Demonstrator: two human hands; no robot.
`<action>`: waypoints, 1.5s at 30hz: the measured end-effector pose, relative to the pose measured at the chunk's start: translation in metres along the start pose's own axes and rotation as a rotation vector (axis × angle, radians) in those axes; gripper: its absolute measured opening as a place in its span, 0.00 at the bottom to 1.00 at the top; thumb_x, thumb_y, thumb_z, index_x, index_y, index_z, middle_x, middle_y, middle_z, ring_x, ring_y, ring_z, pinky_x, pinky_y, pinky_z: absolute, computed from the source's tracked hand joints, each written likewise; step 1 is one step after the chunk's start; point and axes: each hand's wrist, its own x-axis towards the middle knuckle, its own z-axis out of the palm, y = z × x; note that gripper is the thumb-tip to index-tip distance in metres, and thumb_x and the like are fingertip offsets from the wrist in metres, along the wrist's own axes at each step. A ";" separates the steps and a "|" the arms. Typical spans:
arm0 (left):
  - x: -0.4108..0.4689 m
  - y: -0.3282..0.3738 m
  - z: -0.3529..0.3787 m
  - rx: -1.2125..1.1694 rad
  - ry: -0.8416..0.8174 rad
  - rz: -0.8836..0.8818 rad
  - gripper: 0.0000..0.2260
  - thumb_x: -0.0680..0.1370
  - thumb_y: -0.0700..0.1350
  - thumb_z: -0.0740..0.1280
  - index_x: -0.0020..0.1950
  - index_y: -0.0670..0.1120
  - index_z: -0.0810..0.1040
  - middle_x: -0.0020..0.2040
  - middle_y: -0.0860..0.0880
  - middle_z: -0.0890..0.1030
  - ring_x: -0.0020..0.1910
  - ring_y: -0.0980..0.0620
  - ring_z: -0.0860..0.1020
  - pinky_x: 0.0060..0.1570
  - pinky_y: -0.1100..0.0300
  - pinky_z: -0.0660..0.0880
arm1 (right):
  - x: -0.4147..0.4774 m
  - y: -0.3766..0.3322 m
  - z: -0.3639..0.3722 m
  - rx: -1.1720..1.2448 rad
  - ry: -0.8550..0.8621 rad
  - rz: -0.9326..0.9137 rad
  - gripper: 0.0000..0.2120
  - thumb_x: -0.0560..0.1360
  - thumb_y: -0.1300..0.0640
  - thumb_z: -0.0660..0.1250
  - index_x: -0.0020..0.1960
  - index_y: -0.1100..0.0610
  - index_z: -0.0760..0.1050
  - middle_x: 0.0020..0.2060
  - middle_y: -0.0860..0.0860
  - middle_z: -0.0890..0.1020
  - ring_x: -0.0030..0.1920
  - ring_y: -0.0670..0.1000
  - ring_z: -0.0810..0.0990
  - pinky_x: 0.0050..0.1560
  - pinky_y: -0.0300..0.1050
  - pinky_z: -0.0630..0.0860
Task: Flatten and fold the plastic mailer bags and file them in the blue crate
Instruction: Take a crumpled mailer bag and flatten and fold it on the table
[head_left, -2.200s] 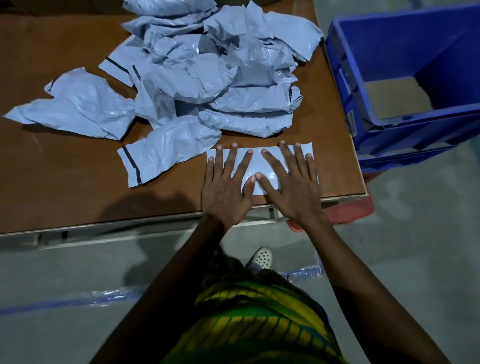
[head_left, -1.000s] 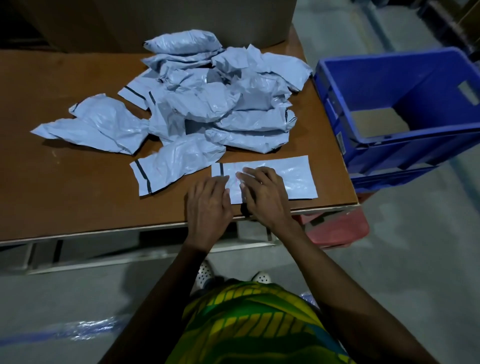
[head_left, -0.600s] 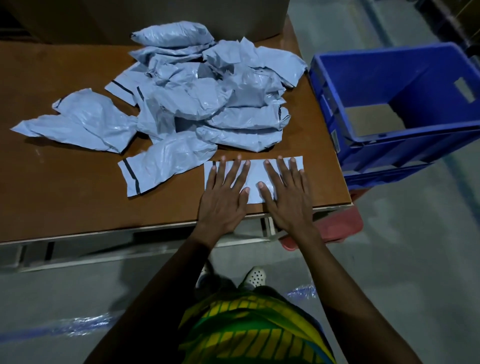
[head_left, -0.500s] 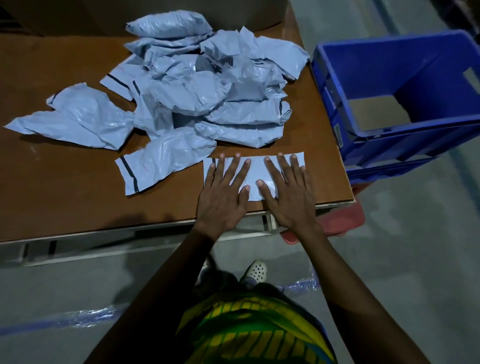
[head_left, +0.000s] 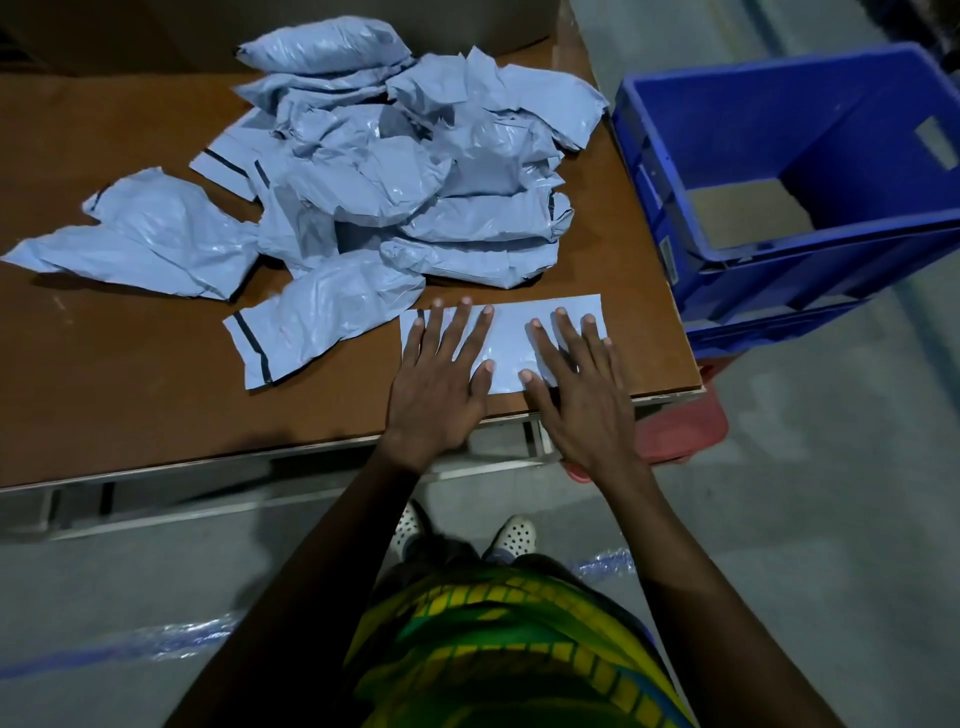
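Observation:
A flat grey mailer bag (head_left: 511, 332) lies near the front right corner of the brown table (head_left: 130, 405). My left hand (head_left: 441, 384) presses on its left half with straight, spread fingers. My right hand (head_left: 576, 389) lies flat on its right half the same way. Behind them sits a heap of several crumpled grey mailer bags (head_left: 405, 171). A blue crate (head_left: 779, 171) stands tilted to the right of the table, open side up, with no bags visible inside.
One loose crumpled bag (head_left: 317, 322) lies just left of my hands and another (head_left: 145, 239) at the far left. A red object (head_left: 680, 431) sits under the table's right corner. Grey floor lies in front and to the right.
About a second ago my fingers were curled on the bag's left part; since then both hands have spread flat on it. In the last half second they moved slightly apart.

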 end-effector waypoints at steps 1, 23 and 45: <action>-0.001 0.000 0.001 -0.001 0.015 0.005 0.27 0.87 0.55 0.52 0.85 0.49 0.53 0.85 0.46 0.52 0.84 0.42 0.48 0.81 0.41 0.50 | -0.006 -0.001 0.003 -0.027 -0.005 0.007 0.27 0.86 0.40 0.53 0.84 0.45 0.55 0.84 0.48 0.52 0.84 0.54 0.44 0.82 0.56 0.47; -0.035 -0.028 0.000 0.109 0.087 -0.189 0.27 0.86 0.52 0.50 0.85 0.48 0.54 0.85 0.49 0.53 0.84 0.45 0.50 0.79 0.36 0.49 | 0.030 -0.060 0.039 -0.137 -0.050 -0.170 0.27 0.86 0.42 0.51 0.83 0.42 0.55 0.84 0.48 0.53 0.84 0.54 0.45 0.81 0.65 0.44; -0.029 -0.018 -0.013 -0.142 0.085 0.022 0.23 0.87 0.50 0.55 0.82 0.45 0.62 0.83 0.47 0.59 0.84 0.48 0.51 0.80 0.42 0.54 | 0.021 0.009 -0.002 0.132 0.042 -0.194 0.28 0.82 0.39 0.63 0.78 0.50 0.70 0.79 0.49 0.68 0.82 0.53 0.57 0.81 0.53 0.52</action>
